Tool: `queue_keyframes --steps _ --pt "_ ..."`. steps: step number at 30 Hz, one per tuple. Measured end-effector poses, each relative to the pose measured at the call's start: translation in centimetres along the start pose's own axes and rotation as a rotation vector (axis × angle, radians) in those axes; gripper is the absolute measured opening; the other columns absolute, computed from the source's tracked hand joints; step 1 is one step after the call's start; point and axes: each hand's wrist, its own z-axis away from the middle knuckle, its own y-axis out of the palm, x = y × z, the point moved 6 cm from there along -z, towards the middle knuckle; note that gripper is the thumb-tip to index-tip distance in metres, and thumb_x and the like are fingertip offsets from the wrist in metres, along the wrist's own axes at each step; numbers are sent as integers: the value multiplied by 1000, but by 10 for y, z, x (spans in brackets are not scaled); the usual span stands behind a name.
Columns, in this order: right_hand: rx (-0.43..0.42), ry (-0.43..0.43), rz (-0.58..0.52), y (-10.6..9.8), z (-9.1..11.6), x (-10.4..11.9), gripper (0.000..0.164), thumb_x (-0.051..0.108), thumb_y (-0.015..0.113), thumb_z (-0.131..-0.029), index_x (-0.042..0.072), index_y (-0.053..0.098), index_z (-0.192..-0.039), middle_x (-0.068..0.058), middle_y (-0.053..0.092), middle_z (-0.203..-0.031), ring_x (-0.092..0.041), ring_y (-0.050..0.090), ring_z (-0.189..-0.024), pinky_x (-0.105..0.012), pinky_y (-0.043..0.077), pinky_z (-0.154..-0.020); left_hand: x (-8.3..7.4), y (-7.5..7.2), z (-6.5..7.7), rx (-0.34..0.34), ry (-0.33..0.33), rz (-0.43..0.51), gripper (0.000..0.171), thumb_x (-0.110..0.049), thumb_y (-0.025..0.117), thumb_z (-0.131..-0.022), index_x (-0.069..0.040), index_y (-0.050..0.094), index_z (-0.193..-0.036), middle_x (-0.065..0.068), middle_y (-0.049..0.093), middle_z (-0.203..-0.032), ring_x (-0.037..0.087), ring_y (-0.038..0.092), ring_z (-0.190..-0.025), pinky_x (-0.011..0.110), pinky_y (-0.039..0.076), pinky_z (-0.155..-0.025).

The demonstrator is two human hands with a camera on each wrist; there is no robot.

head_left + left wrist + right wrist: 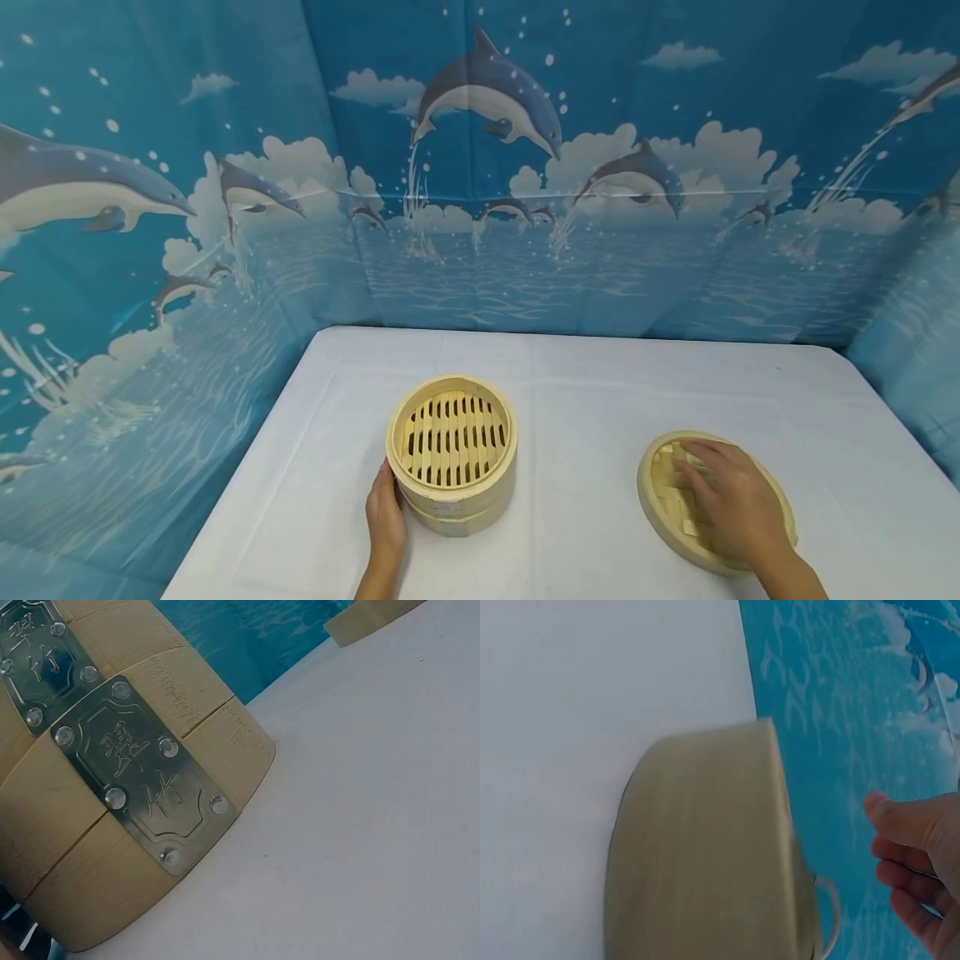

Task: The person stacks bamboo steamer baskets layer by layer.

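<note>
The bamboo steamer (480, 502), two tiers stacked, stands on the table (585, 400), left of its lid. Two riveted metal plates (142, 776) on its wall, one per tier, are stamped with Chinese characters; the lower character looks like 竹, and the upper I can't read surely. My left grip (387, 512) rests against the steamer's left side, fingers along the wall, their tips partly hidden. The upper tier, uncovered, shows its slatted base (452, 437); the lower tier's inside is hidden from me. My right grip (735, 504) hovers over the woven lid (667, 483), fingers loosely bent, holding nothing, just apart from its loop handle (832, 915). Behind the table hangs a blue dolphin-print cloth (487, 258)
</note>
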Motion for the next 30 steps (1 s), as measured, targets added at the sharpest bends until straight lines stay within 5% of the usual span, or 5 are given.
queue_keyframes --steps 13,17,24,27,30 --pt "155 150 -10 7 20 -39 19 10 73 -77 3 69 -94 -13 66 -94 -36 56 -94 -53 45 -79 4 -1 0 2 -7 5 55 -30 15 -103 10 28 -138 17 26 -146 28 21 -135 39 18 -110" --pt "178 127 -25 6 22 -43 16 10 72 -78 7 70 -94 -9 66 -92 -34 59 -92 -50 47 -78 2 0 1 -2 -7 19 53 -29 17 -103 9 29 -138 15 27 -145 26 22 -135 38 19 -110" --pt "186 41 -18 1 25 -49 23 1 76 -70 10 72 -91 -1 67 -91 -21 59 -87 -22 48 -77 -3 0 1 -6 1 11 51 -28 18 -103 6 31 -139 14 30 -145 25 23 -134 38 19 -110" --pt "179 10 -19 1 24 -50 29 -6 75 -65 10 73 -89 -1 67 -90 -16 58 -87 -3 39 -78 -4 0 1 -10 3 8 51 -28 18 -103 6 31 -138 14 30 -145 26 24 -134 38 20 -110" --pt "165 -6 -22 1 25 -51 31 -10 74 -63 9 73 -88 -2 66 -90 -15 58 -86 4 31 -80 -2 0 1 -10 3 11 51 -29 18 -103 5 32 -139 13 30 -145 24 24 -134 38 20 -110"
